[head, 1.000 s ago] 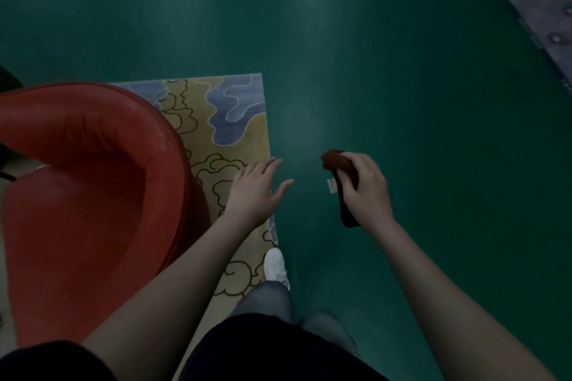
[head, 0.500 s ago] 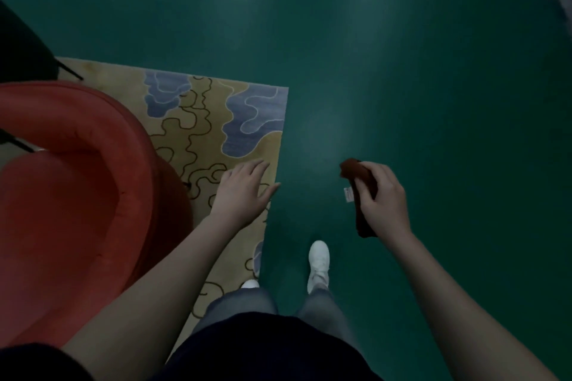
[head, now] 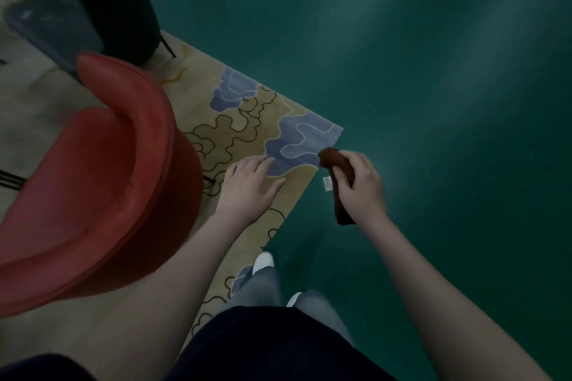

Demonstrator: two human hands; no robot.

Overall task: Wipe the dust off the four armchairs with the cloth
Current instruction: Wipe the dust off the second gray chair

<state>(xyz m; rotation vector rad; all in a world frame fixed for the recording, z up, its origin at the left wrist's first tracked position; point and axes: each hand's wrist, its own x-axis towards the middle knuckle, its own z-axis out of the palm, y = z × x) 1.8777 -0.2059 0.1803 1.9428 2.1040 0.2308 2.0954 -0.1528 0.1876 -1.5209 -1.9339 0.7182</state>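
Note:
A red rounded armchair (head: 102, 189) fills the left side of the head view, standing on a patterned rug. A second, dark armchair (head: 102, 6) stands behind it at the top left. My right hand (head: 360, 189) grips a dark brown-red cloth (head: 335, 164) with a small white tag, held in the air over the rug's corner and the green floor. My left hand (head: 250, 185) hovers with straight fingers just right of the red armchair's curved back, not touching it.
The beige rug (head: 247, 120) with blue cloud shapes ends in a corner near my right hand. Green floor (head: 433, 71) spreads to the right. My legs and white shoes (head: 263, 260) stand at the rug's edge.
The view has swung left and the dark armchair has come into sight. Both hands now hang over the rug's corner, and I have stepped along the rug's edge.

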